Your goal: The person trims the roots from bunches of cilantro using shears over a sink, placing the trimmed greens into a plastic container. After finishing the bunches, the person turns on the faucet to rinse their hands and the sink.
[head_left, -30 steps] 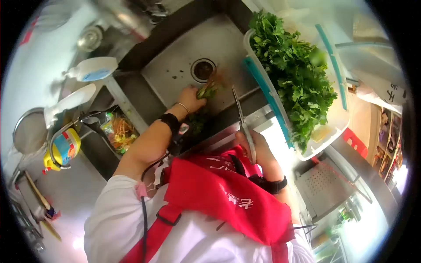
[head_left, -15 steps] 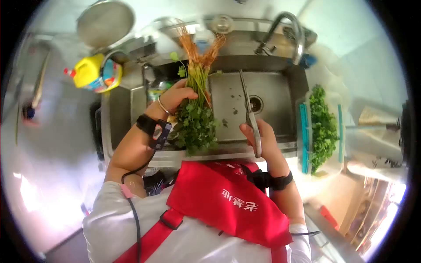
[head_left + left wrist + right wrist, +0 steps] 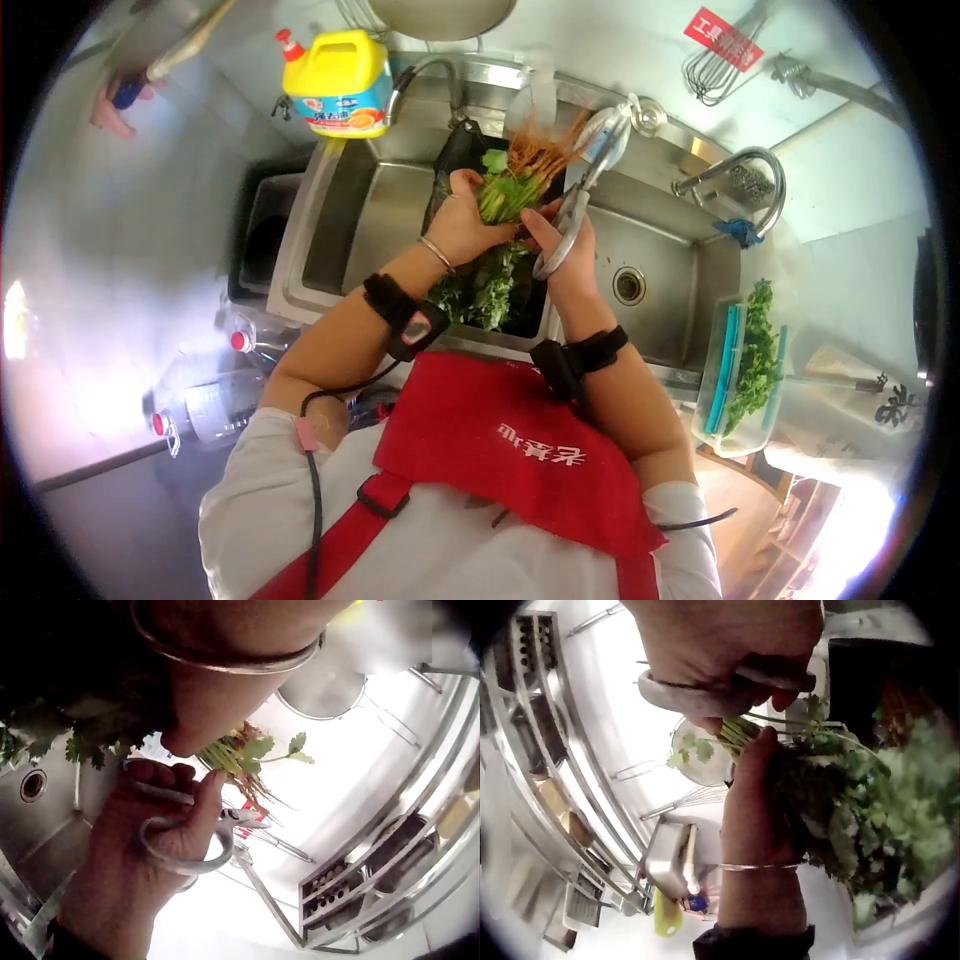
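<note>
My left hand (image 3: 468,222) grips a bunch of cilantro (image 3: 507,195) by its stems over the sink divider, brown roots pointing up and leaves hanging below. Close beside it, my right hand (image 3: 572,255) holds metal scissors (image 3: 568,228), with fingers through the handles and the thumb and fingertips near the stems. In the left wrist view the scissors (image 3: 187,851) lie across the right palm, their blades below the roots. The right wrist view shows the left hand (image 3: 754,795) round the stems, leaves (image 3: 900,817) spreading to the right; whether the right fingers touch the stems is unclear.
A double sink (image 3: 650,230) has a drain (image 3: 629,286) in its right basin and a faucet (image 3: 775,190) behind. Cut cilantro fills a plastic container (image 3: 715,400) at the right. A yellow detergent jug (image 3: 340,85) stands back left; plastic bottles (image 3: 215,408) stand lower left.
The left hand has lifted the bunch from the right basin and now holds it with roots tilted right. The right hand with the scissors has moved left and up, beside the stems.
</note>
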### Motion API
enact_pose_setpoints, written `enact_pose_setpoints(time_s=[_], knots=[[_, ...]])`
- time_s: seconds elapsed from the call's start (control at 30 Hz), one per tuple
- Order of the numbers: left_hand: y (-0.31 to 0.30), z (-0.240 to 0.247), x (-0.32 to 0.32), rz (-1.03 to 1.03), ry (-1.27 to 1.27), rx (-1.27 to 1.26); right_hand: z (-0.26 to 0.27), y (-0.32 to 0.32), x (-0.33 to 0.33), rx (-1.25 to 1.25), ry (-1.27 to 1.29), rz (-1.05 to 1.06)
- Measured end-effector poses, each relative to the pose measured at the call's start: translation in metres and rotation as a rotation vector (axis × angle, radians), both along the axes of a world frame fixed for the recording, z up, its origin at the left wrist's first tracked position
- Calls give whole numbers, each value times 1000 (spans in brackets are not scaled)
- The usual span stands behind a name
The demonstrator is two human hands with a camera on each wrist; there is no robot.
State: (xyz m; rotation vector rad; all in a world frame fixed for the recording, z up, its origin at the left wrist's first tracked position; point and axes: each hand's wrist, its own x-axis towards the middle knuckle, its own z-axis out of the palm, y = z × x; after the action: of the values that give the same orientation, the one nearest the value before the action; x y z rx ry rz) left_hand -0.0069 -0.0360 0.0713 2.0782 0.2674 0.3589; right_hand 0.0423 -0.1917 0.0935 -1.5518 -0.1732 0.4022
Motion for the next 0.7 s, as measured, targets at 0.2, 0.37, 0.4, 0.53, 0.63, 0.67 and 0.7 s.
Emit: enact_pose_setpoints(time_s=[0.2,0.37,0.4,0.53,0.63,0.67,0.7], knots=[[3,-8,-3,22,55,-13,-15,17,-7,-58,-340,-107],[1,-14,2,-2,161,-75,-25,21,1,-218,-270,-156],[1,-12,2,-43,157,-152,-30,19,4,-222,-218,-154],[0,-31,6,46,174,-75,-41,14,12,-164,-154,-107],[-4,-33,8,83,136,-100,-34,16,10,-78,-92,-138],[-7,-32,8,85,144,-99,-35,16,11,-183,-202,-125],[-11,-29,9,93,140,-85,-37,16,13,-287,-312,-112]])
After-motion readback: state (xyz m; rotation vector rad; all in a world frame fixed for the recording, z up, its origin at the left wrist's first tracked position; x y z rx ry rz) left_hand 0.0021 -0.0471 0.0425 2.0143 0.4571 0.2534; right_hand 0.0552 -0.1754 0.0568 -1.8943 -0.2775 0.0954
